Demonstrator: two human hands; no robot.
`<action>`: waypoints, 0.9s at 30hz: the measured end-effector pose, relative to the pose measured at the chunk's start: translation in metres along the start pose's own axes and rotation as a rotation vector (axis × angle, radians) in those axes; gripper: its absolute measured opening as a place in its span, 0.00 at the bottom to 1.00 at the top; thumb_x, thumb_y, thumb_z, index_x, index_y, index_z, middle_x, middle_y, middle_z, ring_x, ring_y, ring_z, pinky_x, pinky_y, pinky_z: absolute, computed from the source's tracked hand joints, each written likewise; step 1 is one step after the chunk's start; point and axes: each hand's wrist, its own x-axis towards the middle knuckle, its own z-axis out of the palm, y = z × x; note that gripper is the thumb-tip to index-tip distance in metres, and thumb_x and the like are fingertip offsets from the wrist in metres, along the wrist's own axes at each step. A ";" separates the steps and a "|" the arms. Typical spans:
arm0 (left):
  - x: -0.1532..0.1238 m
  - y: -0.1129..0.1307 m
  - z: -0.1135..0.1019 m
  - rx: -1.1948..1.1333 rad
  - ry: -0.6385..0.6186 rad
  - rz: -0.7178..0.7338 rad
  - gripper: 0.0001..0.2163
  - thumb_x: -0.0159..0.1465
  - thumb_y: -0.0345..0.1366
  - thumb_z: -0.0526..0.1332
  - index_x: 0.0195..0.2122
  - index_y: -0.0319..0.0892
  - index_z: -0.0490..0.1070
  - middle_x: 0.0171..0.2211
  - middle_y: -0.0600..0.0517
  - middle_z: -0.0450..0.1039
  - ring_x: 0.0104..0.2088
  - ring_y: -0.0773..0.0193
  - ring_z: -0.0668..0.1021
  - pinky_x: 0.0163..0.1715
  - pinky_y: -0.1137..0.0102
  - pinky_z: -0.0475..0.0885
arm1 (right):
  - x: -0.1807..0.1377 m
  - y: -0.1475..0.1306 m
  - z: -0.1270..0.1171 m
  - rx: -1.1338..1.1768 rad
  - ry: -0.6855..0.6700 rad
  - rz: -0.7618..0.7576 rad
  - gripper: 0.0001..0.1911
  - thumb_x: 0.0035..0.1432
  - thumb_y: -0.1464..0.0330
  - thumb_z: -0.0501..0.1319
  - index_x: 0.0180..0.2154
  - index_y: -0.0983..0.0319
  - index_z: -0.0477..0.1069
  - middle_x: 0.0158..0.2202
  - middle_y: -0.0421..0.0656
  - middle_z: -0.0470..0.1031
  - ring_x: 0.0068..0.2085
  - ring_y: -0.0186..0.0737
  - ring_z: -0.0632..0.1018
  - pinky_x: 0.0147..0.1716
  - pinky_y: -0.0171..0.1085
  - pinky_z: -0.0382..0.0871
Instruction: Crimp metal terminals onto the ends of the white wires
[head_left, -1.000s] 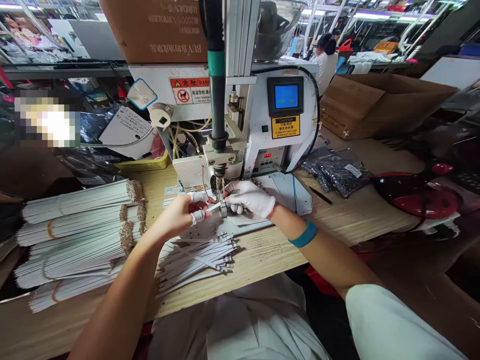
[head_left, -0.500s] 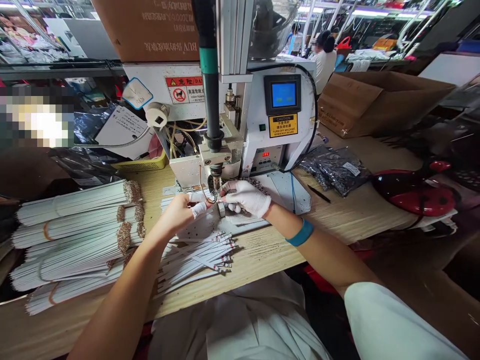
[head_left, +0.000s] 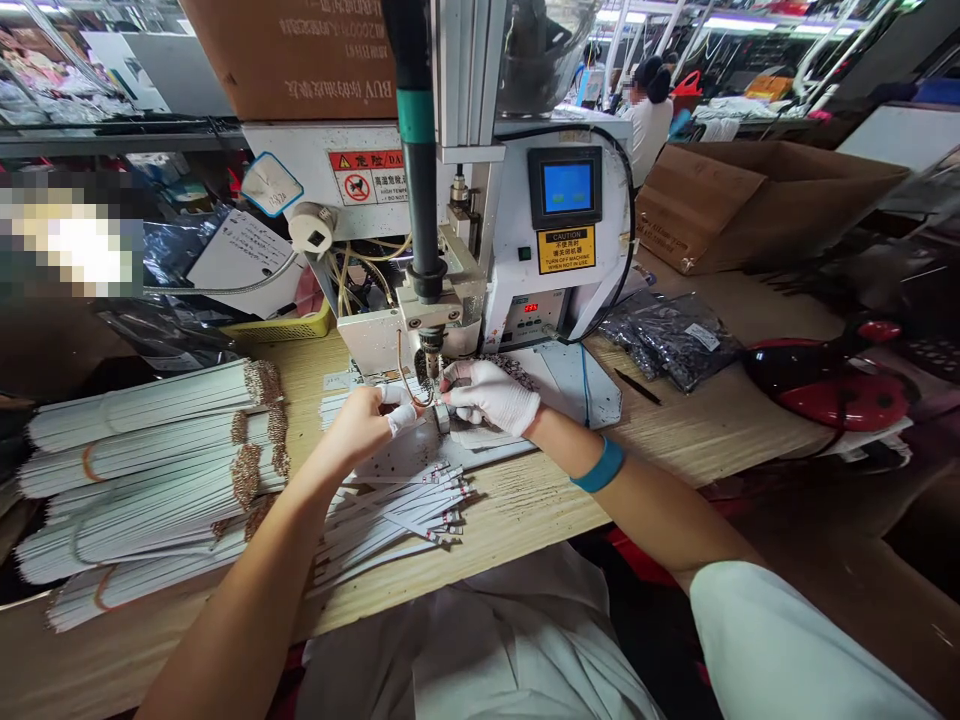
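- Far left, white wire bundles point(head_left: 142, 405) lie stacked on the surface point(head_left: 555, 510) beside my forearm; a wide elbow swing could knock them loose.
- Behind them stands a yellow basket point(head_left: 289, 328).
- My left hand point(head_left: 405, 400), thumb and finger wrapped in white, reaches in under the machine; whether those tips are clamped on anything I cannot tell.
- A warning sign point(head_left: 367, 180) speaks of high temperature, so a slip inward could, I judge, burn a fingertip.
- Loose white wires point(head_left: 397, 515) lie crossed just in front of my hands; a dragging wrist could scatter them.
- A curved copper tube point(head_left: 401, 370) and the machine's tip point(head_left: 431, 345) crowd the spot between my hands, blocking my view of any piece there.
- My gloved right hand point(head_left: 444, 388) has thumb and forefinger drawn close; its grip is hidden too.
- Further right sit plastic bags point(head_left: 675, 340) and a cardboard box point(head_left: 705, 210), well apart from my hands.
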 end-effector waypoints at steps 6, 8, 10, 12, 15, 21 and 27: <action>0.001 0.001 0.001 0.021 0.031 0.006 0.10 0.50 0.40 0.58 0.22 0.37 0.69 0.19 0.56 0.66 0.23 0.68 0.67 0.23 0.75 0.60 | 0.000 0.001 0.000 -0.006 0.005 -0.013 0.09 0.44 0.71 0.64 0.30 0.64 0.65 0.21 0.34 0.64 0.17 0.23 0.63 0.11 0.24 0.51; 0.002 0.001 0.001 0.024 0.030 0.004 0.10 0.50 0.40 0.58 0.22 0.37 0.69 0.18 0.56 0.65 0.23 0.68 0.67 0.22 0.75 0.60 | 0.000 0.001 0.001 0.007 0.004 -0.009 0.10 0.43 0.71 0.64 0.30 0.64 0.65 0.21 0.35 0.64 0.17 0.23 0.63 0.11 0.24 0.50; 0.004 0.001 0.001 0.024 0.037 -0.007 0.10 0.50 0.39 0.58 0.22 0.37 0.70 0.18 0.55 0.66 0.24 0.67 0.68 0.22 0.75 0.61 | 0.000 0.001 0.001 0.027 -0.001 -0.003 0.10 0.43 0.72 0.64 0.29 0.64 0.65 0.20 0.34 0.64 0.16 0.23 0.62 0.11 0.24 0.50; 0.005 0.000 0.000 0.013 0.044 -0.018 0.10 0.49 0.39 0.58 0.23 0.37 0.71 0.18 0.55 0.66 0.24 0.67 0.68 0.22 0.75 0.61 | 0.000 0.000 0.001 0.033 -0.003 0.003 0.10 0.42 0.72 0.64 0.29 0.64 0.65 0.20 0.35 0.64 0.16 0.23 0.63 0.10 0.24 0.50; 0.006 -0.001 0.000 -0.015 0.036 -0.028 0.10 0.49 0.39 0.58 0.25 0.36 0.72 0.17 0.54 0.66 0.24 0.67 0.69 0.22 0.75 0.62 | 0.000 0.000 0.000 0.032 0.011 0.021 0.10 0.41 0.73 0.64 0.30 0.64 0.66 0.21 0.35 0.66 0.16 0.24 0.63 0.11 0.25 0.51; 0.007 0.001 -0.003 -0.009 0.020 -0.033 0.11 0.48 0.40 0.59 0.24 0.36 0.73 0.17 0.54 0.66 0.23 0.67 0.68 0.22 0.74 0.62 | 0.002 0.002 0.000 0.041 0.007 0.017 0.10 0.42 0.74 0.64 0.30 0.64 0.66 0.20 0.34 0.65 0.16 0.24 0.63 0.11 0.25 0.51; 0.007 0.003 -0.004 -0.023 0.002 -0.006 0.11 0.48 0.39 0.59 0.25 0.36 0.73 0.18 0.54 0.67 0.24 0.67 0.69 0.24 0.74 0.63 | -0.001 -0.002 0.000 0.024 -0.004 0.002 0.10 0.42 0.73 0.64 0.30 0.64 0.65 0.21 0.34 0.65 0.16 0.23 0.63 0.11 0.25 0.51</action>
